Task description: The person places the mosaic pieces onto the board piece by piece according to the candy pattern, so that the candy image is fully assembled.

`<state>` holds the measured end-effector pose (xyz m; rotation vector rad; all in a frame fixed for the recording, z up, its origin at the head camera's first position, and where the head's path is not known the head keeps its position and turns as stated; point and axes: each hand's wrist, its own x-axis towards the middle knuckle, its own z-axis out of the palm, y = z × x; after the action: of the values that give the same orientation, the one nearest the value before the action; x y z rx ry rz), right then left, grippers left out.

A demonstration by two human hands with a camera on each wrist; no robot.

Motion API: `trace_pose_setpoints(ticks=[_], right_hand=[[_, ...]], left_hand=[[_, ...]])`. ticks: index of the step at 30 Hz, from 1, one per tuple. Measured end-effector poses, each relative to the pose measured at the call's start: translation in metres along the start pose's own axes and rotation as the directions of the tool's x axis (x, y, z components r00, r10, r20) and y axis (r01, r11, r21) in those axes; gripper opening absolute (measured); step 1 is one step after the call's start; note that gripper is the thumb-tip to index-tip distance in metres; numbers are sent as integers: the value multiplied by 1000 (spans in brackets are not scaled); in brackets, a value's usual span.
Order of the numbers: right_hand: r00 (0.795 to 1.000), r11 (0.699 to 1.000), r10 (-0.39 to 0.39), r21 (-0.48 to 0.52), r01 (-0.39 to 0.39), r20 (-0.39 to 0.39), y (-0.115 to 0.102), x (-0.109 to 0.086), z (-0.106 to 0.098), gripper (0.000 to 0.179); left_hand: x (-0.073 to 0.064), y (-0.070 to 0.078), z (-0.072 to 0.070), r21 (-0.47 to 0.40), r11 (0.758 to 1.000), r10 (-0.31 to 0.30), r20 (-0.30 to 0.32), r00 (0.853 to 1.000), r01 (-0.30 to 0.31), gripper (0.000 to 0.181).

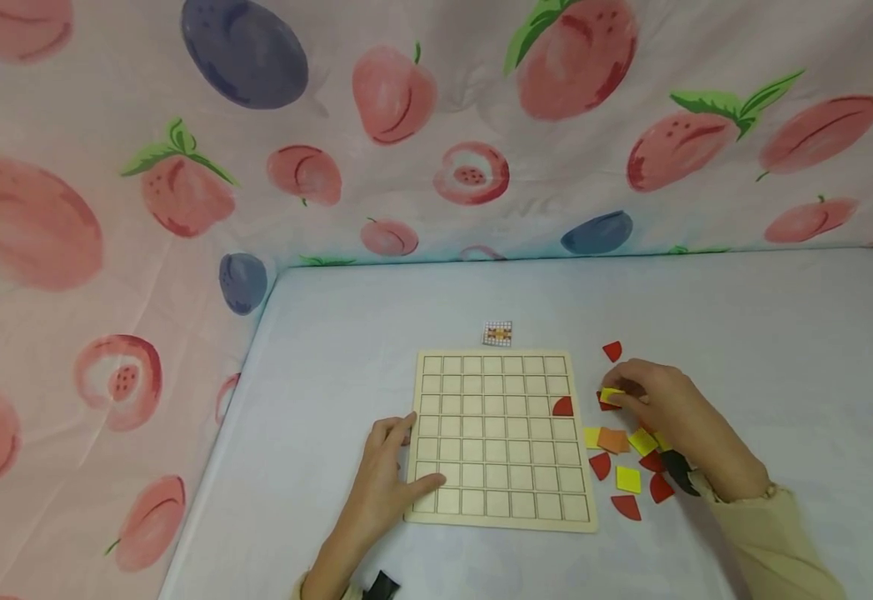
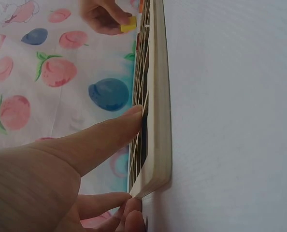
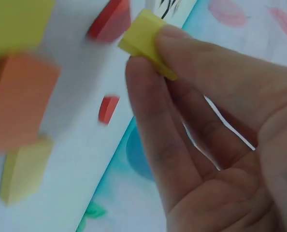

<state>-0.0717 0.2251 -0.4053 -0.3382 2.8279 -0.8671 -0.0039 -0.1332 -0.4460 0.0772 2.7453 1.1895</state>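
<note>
A pale wooden grid board [image 1: 504, 526] lies flat, with one red quarter-circle piece [image 1: 563, 407] in a cell by its right edge. At the board's left side is my left hand [image 1: 386, 483]; its straight thumb rests on the top face and the other fingers touch the side edge. My right hand [image 1: 657, 404] pinches a yellow square tile [image 3: 146, 36] between thumb and fingertips, right of the board. In the head view, the held tile overlaps a red piece beneath it. The left wrist view also shows this yellow tile [image 2: 128, 24] beyond the board.
Right of the board lie loose pieces: an orange tile [image 1: 612, 441], a yellow tile [image 1: 627, 479], and several red quarter-circles, one at the far end [image 1: 612, 351]. A small printed pattern card [image 1: 497, 333] lies behind the board. Fruit-print cloth [image 1: 406, 183] hangs behind the white table [image 1: 316, 350].
</note>
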Motion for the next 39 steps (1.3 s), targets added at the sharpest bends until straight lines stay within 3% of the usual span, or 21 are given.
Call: trace_pose_setpoints(ticks=[15,24,34,39], right_hand=[[993,993,-109,57,106,53,-22,6,18,13],[976,983,-164,102,151,143,-22,9,26,9],[970,975,-215,78,206,117,-21,5,29,12],[976,980,-199,37,196,91,-20,3,29,14]], left_hand=[[-1,0,-2,-9,1000,0,0,1000,0,87],[-1,0,-2,-15,1000,9,-2,1000,-9,86],[-1,0,-1,-16,1000,13,-5,1000,-14,86],[-1,0,-1,-14,1000,18,-6,1000,-18,86]])
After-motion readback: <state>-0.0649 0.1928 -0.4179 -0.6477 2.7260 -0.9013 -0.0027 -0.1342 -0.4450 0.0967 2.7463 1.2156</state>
